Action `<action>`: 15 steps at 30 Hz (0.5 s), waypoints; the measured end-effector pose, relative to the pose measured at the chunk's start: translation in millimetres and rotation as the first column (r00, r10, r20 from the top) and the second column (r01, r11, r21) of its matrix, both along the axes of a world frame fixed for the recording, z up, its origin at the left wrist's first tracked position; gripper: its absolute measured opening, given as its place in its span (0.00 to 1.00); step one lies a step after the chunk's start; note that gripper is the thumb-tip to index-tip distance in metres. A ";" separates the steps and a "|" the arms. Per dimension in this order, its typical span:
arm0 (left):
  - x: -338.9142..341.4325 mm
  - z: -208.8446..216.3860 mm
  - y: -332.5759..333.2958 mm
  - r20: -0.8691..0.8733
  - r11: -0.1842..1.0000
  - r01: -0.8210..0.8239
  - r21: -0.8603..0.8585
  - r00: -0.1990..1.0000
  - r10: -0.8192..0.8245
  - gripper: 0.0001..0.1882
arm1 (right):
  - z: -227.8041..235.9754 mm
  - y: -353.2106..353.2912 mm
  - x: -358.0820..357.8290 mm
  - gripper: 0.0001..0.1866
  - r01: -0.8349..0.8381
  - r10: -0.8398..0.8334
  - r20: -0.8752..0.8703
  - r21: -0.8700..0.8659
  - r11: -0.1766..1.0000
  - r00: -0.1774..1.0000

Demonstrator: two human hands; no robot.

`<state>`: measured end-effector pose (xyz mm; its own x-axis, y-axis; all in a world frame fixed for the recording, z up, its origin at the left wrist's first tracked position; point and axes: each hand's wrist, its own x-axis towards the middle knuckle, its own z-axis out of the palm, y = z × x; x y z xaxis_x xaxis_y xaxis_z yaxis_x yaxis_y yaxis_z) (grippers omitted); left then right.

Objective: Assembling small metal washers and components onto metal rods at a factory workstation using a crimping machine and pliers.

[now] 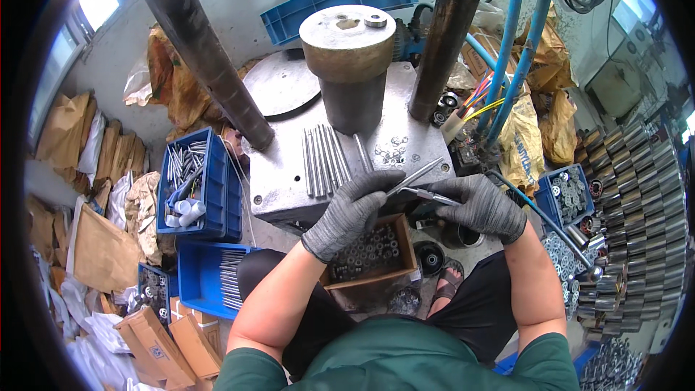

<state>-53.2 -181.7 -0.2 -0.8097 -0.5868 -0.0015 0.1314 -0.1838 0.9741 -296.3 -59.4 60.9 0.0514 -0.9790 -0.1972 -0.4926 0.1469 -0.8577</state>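
Both my hands wear grey knit gloves and meet at the front edge of a steel press table [279,192]. My left hand [355,210] grips a slim metal rod [420,174] that slants up to the right. In my right hand [485,206] is a slim metal tool [431,195], its narrow end close to the rod by my left fingers; its exact kind is unclear. A row of similar rods [324,163] lies on the table, and a single rod [363,153] rests beyond my left hand. Small metal clips [391,150] are scattered to its right.
A thick steel ram [351,94] stands mid-table between two dark columns [210,58]. Below my hands sits a wooden box [369,275] of small round parts. Blue bins [188,203] hold rods on the left; stacked metal cylinders [637,224] line the right. A ball-ended lever [594,273] juts out right.
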 end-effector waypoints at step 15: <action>-1.0 3.0 -2.7 -0.005 0.974 0.003 0.226 1.000 -0.002 0.22 | -19.8 -3.6 11.0 0.24 -0.070 0.071 0.046 -0.014 0.997 0.996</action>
